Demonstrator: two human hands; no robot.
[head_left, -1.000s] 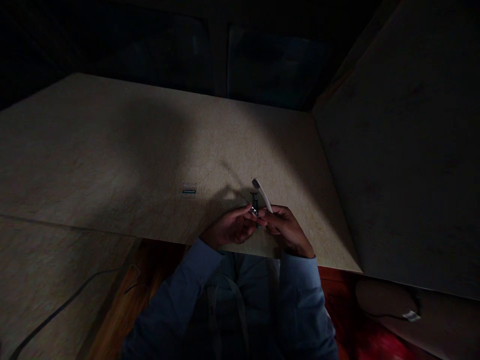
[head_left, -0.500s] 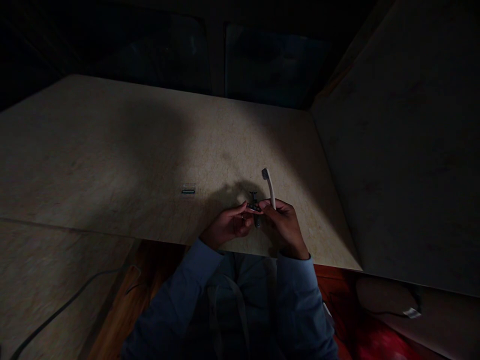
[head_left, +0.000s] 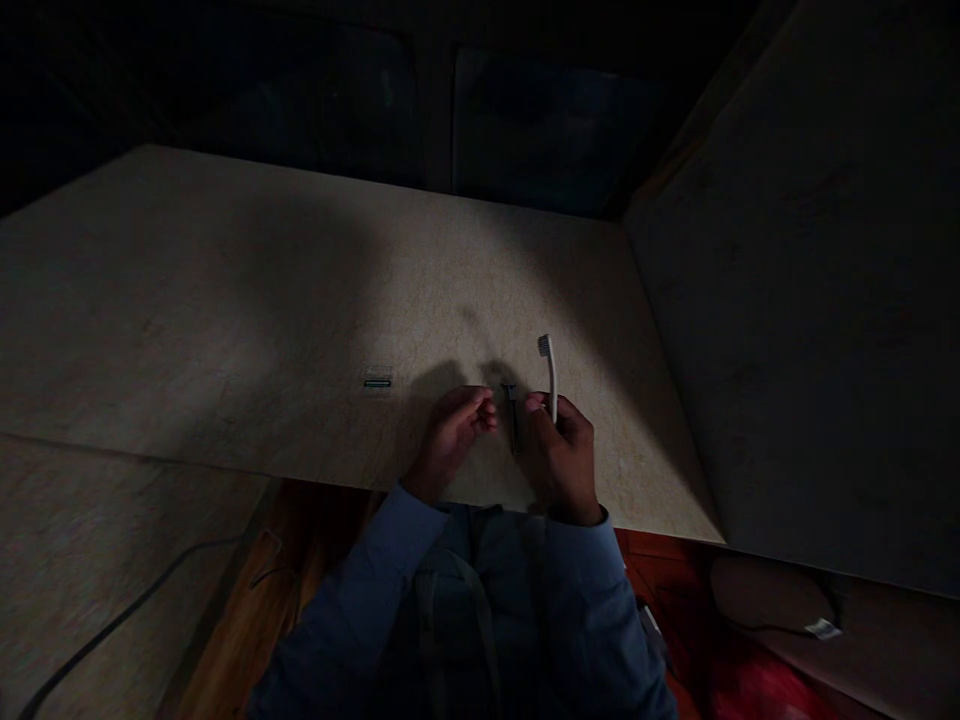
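Observation:
My right hand (head_left: 562,450) is closed round the handle of a pale toothbrush (head_left: 553,380), which stands up from the fingers with its dark bristles at the top. Just to the left of that hand, a dark razor (head_left: 514,415) lies lengthwise on the table. On the razor's other side is my left hand (head_left: 452,435), its fingers curled and thumb pressed towards them; anything inside them is hidden. Further left, a small clear case with a dark strip (head_left: 377,383) lies on the table, apart from both hands.
The dim room holds a pale, stone-patterned table (head_left: 315,310), with dark panels (head_left: 540,130) behind it. A tall panel (head_left: 810,300) borders its right side. A dark cable (head_left: 127,620) runs across a lower surface at left. Something red (head_left: 765,690) lies at lower right.
My hands have parted; the small dark piece they pinched between them is out of sight. My left hand moved left and curled, and the toothbrush shifted slightly right and became more upright.

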